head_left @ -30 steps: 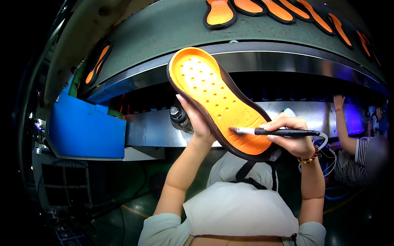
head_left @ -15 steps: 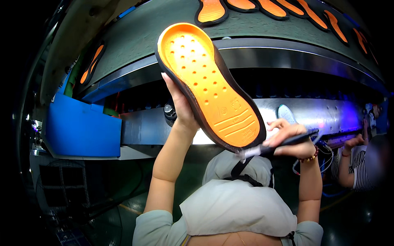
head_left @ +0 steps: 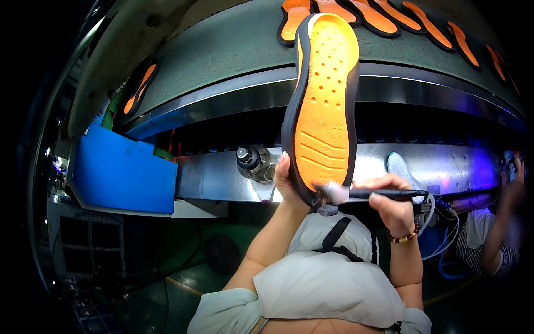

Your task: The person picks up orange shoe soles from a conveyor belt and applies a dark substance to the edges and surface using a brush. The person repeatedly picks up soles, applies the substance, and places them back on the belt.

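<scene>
My left hand (head_left: 287,181) grips the near, narrow end of a shoe sole (head_left: 325,103), an orange face with a black rim. The sole stands tilted, its far end over the conveyor and its dimpled orange face toward me. In my right hand (head_left: 392,203) is a brush (head_left: 384,193) with a black handle, held between thumb and fingers. Its pale bristles touch the near end of the sole and look blurred. The left fingers behind the sole are partly hidden.
Several orange and black soles (head_left: 375,16) lie on the green conveyor (head_left: 222,61). A dark-capped bottle (head_left: 255,163) and a pale sole-shaped piece (head_left: 401,167) rest on the metal ledge (head_left: 211,170). Left is a blue box (head_left: 125,172). Another person (head_left: 495,234) is at the right.
The sole has swung more upright and shifted right. My left hand has slid toward its near end. The brush has turned level and its bristles now lie over the sole's near end.
</scene>
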Motion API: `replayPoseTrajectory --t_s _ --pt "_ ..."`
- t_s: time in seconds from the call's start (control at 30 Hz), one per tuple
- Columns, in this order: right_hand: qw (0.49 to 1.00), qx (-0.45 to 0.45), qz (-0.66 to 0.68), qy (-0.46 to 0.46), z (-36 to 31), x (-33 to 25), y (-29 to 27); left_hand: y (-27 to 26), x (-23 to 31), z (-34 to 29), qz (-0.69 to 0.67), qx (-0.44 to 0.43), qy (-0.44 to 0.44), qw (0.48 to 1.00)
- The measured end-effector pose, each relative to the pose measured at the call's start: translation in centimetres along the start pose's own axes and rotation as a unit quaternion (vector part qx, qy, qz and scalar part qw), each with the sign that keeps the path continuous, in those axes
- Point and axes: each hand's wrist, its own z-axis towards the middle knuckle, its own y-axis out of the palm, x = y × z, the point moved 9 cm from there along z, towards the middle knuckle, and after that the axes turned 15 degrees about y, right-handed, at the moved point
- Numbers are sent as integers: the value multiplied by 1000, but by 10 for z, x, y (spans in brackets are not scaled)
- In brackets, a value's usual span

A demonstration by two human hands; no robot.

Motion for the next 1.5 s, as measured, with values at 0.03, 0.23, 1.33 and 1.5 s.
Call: replayPoseTrajectory --t_s 0.03,0.23,1.33,1.5 --pt "992 80 -102 -17 1 -2 -9 -3 1 2 4 18 12 1000" --pt "992 6 -108 -63 -3 -6 5 -4 -4 8 -5 24 -9 1000" --pt "915 -131 -380 -30 13 -41 34 21 -30 2 68 -48 -321 943" --pt "836 -225 -501 16 3 -33 48 4 -25 -20 220 2 -429 876"
